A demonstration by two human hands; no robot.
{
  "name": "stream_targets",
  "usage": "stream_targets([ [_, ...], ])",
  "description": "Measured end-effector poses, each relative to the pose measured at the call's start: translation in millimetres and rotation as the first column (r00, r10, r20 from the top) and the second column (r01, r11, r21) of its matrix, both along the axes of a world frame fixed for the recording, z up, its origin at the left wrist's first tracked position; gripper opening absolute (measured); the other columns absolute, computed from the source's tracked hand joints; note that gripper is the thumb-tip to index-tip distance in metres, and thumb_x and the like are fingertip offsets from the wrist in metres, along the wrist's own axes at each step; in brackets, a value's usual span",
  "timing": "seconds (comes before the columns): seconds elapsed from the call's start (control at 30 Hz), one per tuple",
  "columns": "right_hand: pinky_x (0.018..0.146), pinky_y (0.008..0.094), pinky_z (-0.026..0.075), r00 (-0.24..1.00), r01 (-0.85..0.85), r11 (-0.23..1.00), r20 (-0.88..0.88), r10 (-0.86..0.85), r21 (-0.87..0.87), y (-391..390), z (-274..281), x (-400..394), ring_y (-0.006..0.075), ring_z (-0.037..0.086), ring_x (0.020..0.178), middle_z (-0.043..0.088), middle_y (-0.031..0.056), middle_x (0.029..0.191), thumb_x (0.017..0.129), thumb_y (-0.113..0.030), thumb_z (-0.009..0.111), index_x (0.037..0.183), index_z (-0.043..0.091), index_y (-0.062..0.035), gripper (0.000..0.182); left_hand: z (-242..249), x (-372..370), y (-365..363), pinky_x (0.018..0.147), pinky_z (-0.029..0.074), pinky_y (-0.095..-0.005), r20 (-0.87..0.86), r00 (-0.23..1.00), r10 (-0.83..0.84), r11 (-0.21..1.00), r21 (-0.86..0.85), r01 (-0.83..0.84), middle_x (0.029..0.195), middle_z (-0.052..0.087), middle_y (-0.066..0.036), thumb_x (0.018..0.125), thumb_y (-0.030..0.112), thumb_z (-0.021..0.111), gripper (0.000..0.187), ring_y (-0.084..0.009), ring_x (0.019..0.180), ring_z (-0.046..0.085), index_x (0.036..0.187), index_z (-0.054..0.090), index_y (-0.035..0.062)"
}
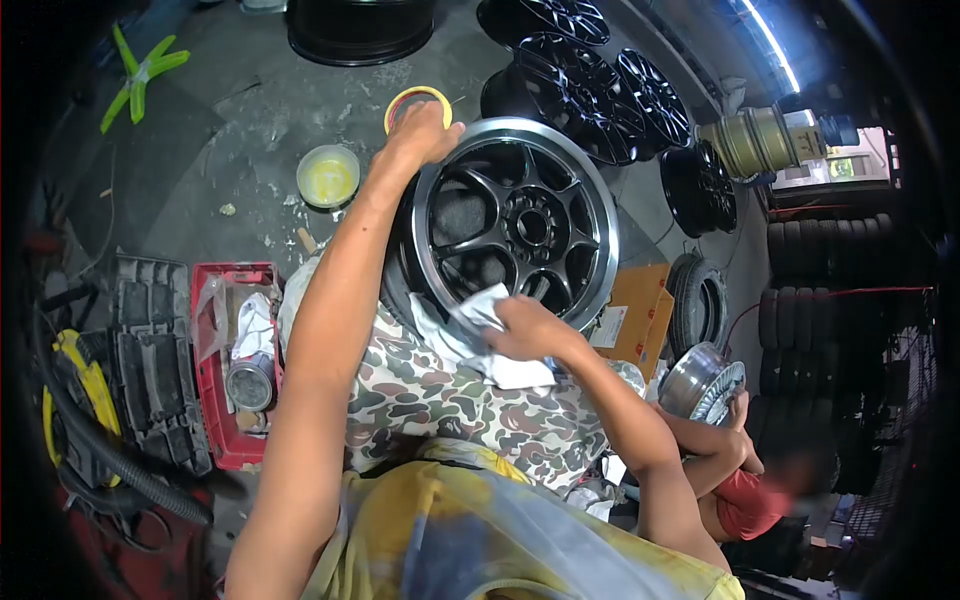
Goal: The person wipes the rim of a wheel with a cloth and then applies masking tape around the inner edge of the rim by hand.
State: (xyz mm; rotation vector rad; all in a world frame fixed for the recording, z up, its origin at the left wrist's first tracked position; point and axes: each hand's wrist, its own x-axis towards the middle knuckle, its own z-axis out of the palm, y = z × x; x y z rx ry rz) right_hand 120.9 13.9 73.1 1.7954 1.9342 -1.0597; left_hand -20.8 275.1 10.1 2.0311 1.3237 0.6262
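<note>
A black spoked car wheel rim (606,225) with a shiny outer lip leans up in front of my lap. My left hand (425,132) is at the rim's upper left edge, fingers closed round a roll of yellow tape (392,106); the fingertips are hidden. My right hand (530,328) grips a crumpled white cloth (475,312) against the lower edge of the rim. More of the white cloth hangs below that hand, over my camouflage-patterned trousers (450,405).
A bowl of yellowish liquid (328,177) stands on the floor. A red crate (212,400) with a can is at left, and a green star-shaped piece (140,75) lies beyond. Several black rims (575,95) stand far right. A co-worker in a red shirt (750,505) handles a silver rim (690,380).
</note>
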Motion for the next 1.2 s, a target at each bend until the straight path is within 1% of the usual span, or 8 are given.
stream_targets([
  [0.17,0.085,0.0472,0.053,0.926,0.345,0.893,-0.261,-0.273,0.289,127.4,-65.1,-28.1,0.0487,0.067,0.093,0.066,0.0342,0.104,0.082,-0.025,0.066,0.103,0.064,0.0134,0.044,1.4,-0.8,0.1,0.099,0.047,-0.0461,0.06,0.998,0.017,1.0,0.004,-0.017,0.114,0.064,-0.033,0.089,0.028,0.067,0.048,-0.043,0.112,0.062,0.121,0.063,-0.0076],
  [0.27,0.061,0.0383,0.054,0.451,0.757,0.646,-0.638,-0.624,-0.097,199.1,-73.7,-7.1,0.0242,0.069,0.076,0.07,0.0208,0.094,0.09,-0.013,0.061,0.108,0.063,0.0152,0.033,4.5,-3.6,-3.5,0.099,0.046,-0.0457,0.084,0.995,0.046,0.999,-0.019,-0.044,0.114,0.064,-0.033,0.089,0.027,0.067,0.048,-0.0427,0.113,0.062,0.122,0.062,-0.0079],
  [0.37,0.065,0.0379,0.059,0.432,0.83,0.557,-0.594,-0.678,-0.033,233.7,-69.2,32.1,0.0256,0.071,0.078,0.07,0.0201,0.096,0.095,-0.01,0.057,0.108,0.062,0.0144,0.028,3.3,-3.9,-5.1,0.099,0.046,-0.0455,0.089,0.994,0.059,0.998,-0.025,-0.057,0.113,0.064,-0.034,0.089,0.027,0.066,0.048,-0.0421,0.112,0.062,0.121,0.063,-0.0085],
  [0.63,0.091,0.0532,0.058,-0.588,0.573,0.384,-0.689,-0.424,-0.724,223.7,-116.6,236.1,0.038,0.067,0.107,0.067,0.0219,0.119,0.101,-0.017,0.043,0.123,0.06,0.0037,0.035,-13.4,6.5,-1.2,0.096,0.048,-0.0477,0.106,0.994,-0.012,1.0,-0.003,0.013,0.108,0.066,-0.032,0.088,0.028,0.067,0.045,-0.0423,0.109,0.063,0.117,0.065,-0.0055],
  [0.8,0.083,0.0514,0.06,-0.537,0.8,0.112,-0.787,-0.305,-0.59,150.5,-58.9,235.8,0.0304,0.07,0.1,0.069,0.0165,0.116,0.099,-0.018,0.055,0.119,0.062,-0.0001,0.028,-0.2,4.9,-5.4,0.096,0.048,-0.0519,0.119,0.993,0.027,1.0,-0.014,-0.025,0.116,0.063,-0.032,0.089,0.028,0.067,0.041,-0.0462,0.112,0.06,0.108,0.066,-0.009],
  [0.9,0.073,0.0433,0.059,0.443,0.821,-0.063,-0.704,-0.555,0.567,137.8,11.5,199.7,0.0311,0.073,0.081,0.069,0.024,0.102,0.093,-0.011,0.054,0.106,0.062,0.0114,0.027,2.1,6.2,-10.0,0.096,0.049,-0.0514,0.106,0.994,0.006,1.0,-0.012,-0.005,0.115,0.063,-0.031,0.089,0.027,0.067,0.04,-0.0458,0.111,0.06,0.107,0.066,-0.0081],
  [0.97,0.078,0.0497,0.054,0.81,0.09,0.086,-0.023,-0.585,0.992,149.5,15.1,232.0,0.0415,0.07,0.083,0.064,0.0283,0.105,0.088,-0.017,0.058,0.095,0.064,0.0091,0.028,0.3,10.9,-15.3,0.095,0.049,-0.0503,0.107,0.994,-0.039,0.996,0.083,0.03,0.113,0.065,-0.028,0.087,0.024,0.067,0.036,-0.0448,0.108,0.062,0.104,0.067,-0.0074],
  [1.2,0.073,0.0409,0.058,0.669,-0.624,0.674,0.716,0.2,0.396,198.9,-11.8,144.0,0.0284,0.071,0.083,0.05,0.0107,0.133,0.086,-0.011,0.057,0.094,0.072,-0.0107,0.017,-7.7,39.5,-47.9,0.093,0.05,-0.0503,-0.212,0.973,-0.097,0.909,0.379,0.173,0.108,0.069,-0.019,0.077,0.003,0.063,0.022,-0.0422,0.113,0.058,0.097,0.072,-0.0017],
])
